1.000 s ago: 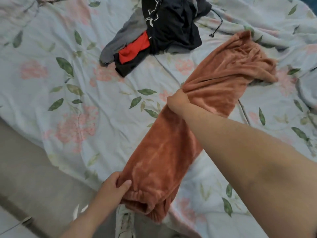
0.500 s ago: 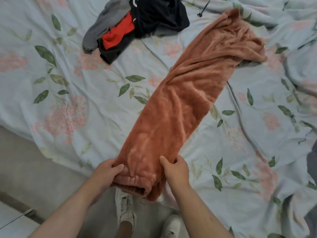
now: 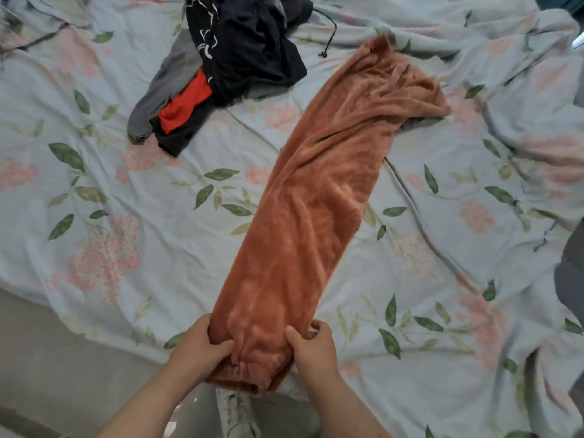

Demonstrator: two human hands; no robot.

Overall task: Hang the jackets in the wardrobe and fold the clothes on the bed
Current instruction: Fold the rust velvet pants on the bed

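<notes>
My left hand grips the left edge of the rust-brown fleece trousers just above the elastic cuff, with the thumb pressed on top of the fabric and the fingers curled under it. My right hand grips the opposite edge at the same height, thumb on top and fingers wrapped round the side. Both hands are clamped on the cloth, with the width of the leg between them.

The trousers lie stretched out in one long strip on the bed. They run from the cuff at the near edge of the mattress up and to the right, where the waist end sits bunched and creased. The cuff end hangs slightly over the bed's edge, above my white shoe on the grey floor.

The bed is covered by a pale sheet printed with pink flowers and green leaves, rumpled along the far and right sides. Well apart from the trousers, at the upper left, is a loose heap of clothes. It holds a black garment with white print, a red piece tucked beneath it and a grey garment trailing out to the left. A dark drawstring cord lies beside the heap.
</notes>
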